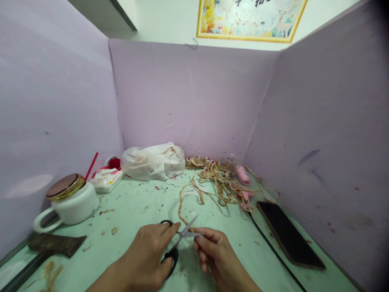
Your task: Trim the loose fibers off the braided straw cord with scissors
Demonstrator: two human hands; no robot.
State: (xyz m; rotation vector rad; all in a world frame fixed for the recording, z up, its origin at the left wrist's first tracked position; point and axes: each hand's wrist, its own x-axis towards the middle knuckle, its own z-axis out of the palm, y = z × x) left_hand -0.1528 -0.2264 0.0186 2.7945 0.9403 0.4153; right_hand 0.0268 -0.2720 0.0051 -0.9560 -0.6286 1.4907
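The left hand grasps a pair of scissors with black handles, and the thumb and the fingers are at the handle loops. The two blades stand apart from each other and point away to the right, toward the other hand. The right hand is closed with the thumb against the fingers, and it pinches a braided straw cord. This cord is above the green surface, in front of the person; from the right hand it goes past the blades and then curves toward the back. One blade tip is at the right fingertips, but I cannot tell whether it touches them, nor whether the cord lies between the blades or under them

Farther back, a loose heap of similar cord lies near the rear wall, with a pink spool beside it. Near the heap is a pink object, and close to it a black cable runs toward the front. A dark phone lies flat at the right. A white plastic bag rests against the rear wall. On the left side there are a tissue pack, a white mug with a round lid tilted on its top, and a tool with a dark metal head
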